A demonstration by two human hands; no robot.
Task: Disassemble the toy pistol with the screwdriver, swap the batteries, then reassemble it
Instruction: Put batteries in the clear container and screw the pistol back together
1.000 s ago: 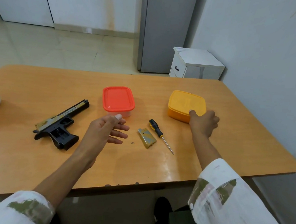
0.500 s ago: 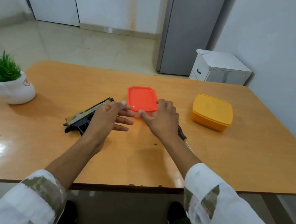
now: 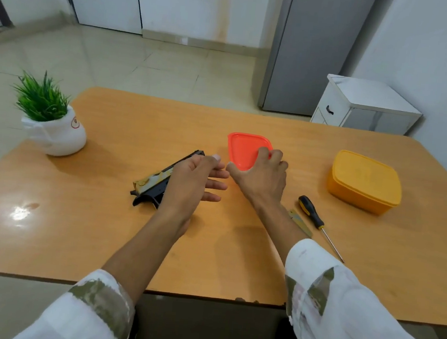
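Observation:
The black and gold toy pistol point(image 3: 155, 186) lies on the wooden table point(image 3: 88, 232), left of centre, its grip hidden under my left hand point(image 3: 192, 184). That hand hovers over it with fingers apart, holding nothing. My right hand point(image 3: 263, 180) clasps the near right corner of the red-lidded box point(image 3: 243, 150), thumb on its near edge and fingers curled over the lid. The black and yellow screwdriver point(image 3: 311, 214) lies to the right of my right forearm. A flat gold cover piece point(image 3: 301, 224) rests beside it, partly hidden by the arm.
A shut yellow box point(image 3: 364, 181) stands at the right of the table. A potted green plant in a white pot point(image 3: 52, 132) sits at the far left. Beyond the table's far right corner is a white cabinet point(image 3: 359, 108).
My right hand left the yellow box, crossed leftward and settled on the red-lidded box. My left hand drifted over the pistol. The view swung left, bringing the plant in.

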